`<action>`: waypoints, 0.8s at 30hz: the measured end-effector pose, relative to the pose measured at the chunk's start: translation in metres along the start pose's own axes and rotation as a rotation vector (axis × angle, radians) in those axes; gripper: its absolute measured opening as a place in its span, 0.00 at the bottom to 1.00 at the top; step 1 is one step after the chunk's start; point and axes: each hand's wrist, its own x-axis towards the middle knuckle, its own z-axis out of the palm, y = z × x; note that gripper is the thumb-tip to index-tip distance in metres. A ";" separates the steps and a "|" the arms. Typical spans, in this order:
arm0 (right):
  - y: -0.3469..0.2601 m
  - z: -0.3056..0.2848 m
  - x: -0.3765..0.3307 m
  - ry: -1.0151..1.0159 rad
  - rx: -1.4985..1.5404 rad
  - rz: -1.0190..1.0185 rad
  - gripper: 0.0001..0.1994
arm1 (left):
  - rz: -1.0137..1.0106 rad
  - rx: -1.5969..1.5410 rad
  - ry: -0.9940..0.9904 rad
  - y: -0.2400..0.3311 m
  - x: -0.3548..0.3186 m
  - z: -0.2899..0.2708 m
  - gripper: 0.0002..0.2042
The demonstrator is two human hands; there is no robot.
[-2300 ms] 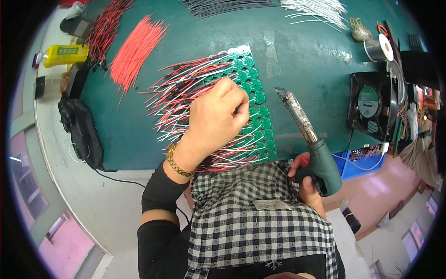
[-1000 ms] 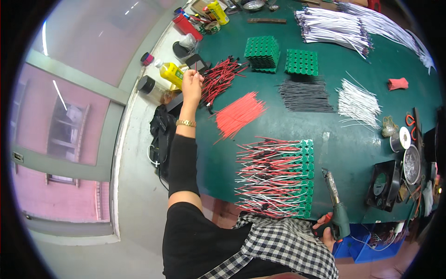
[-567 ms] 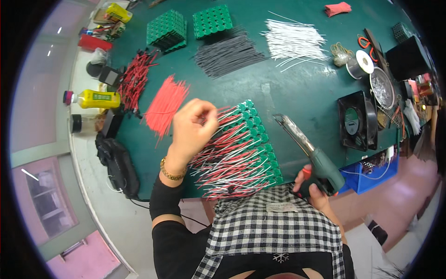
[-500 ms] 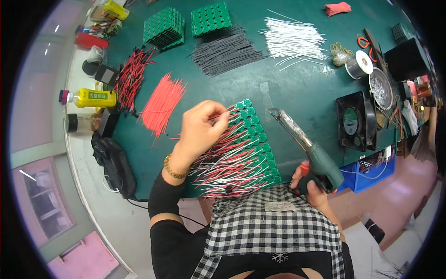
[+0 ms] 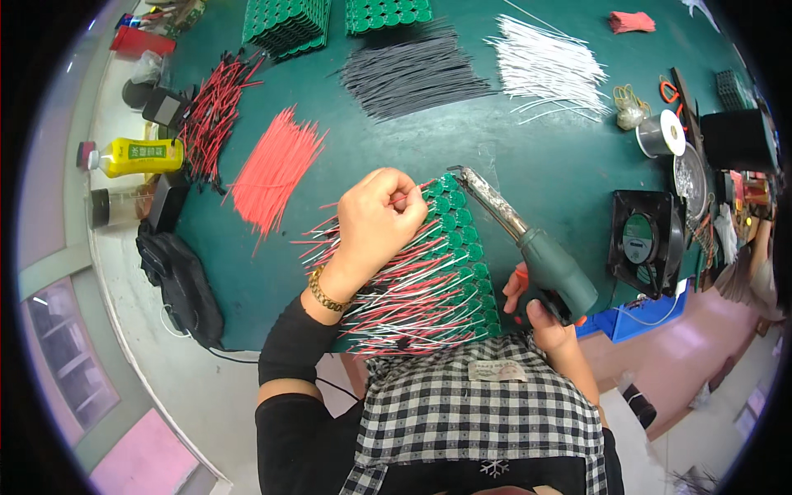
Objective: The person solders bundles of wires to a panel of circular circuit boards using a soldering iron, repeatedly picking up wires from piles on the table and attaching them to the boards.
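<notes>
My left hand (image 5: 375, 219) is closed in a pinch on a thin red wire (image 5: 423, 186) at the far end of a green circuit board panel (image 5: 466, 235) made of round sections. Rows of red and white wires (image 5: 404, 301) fan leftward from that panel, partly under my left hand and wrist. A dark green soldering gun (image 5: 557, 268) is gripped in my right hand (image 5: 549, 326), its metal shaft angled up and left. The gun's tip is at the panel's far edge, close to the red wire; whether they touch I cannot tell.
Loose bundles of red wires (image 5: 276, 173), black wires (image 5: 412, 74) and white wires (image 5: 551, 66) lie beyond the panel. Stacked green boards (image 5: 285, 29) stand at the back. A solder spool (image 5: 660, 134) and black fan (image 5: 646, 243) sit right; a yellow bottle (image 5: 144, 157) is left.
The soldering gun has moved left and away from me, bringing its tip from beside the panel to its far edge. My left hand has shifted slightly right, still pinching the wire.
</notes>
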 end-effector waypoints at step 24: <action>0.001 -0.001 -0.002 -0.029 -0.398 0.019 0.24 | 0.125 0.060 -0.004 -0.002 0.000 0.001 0.06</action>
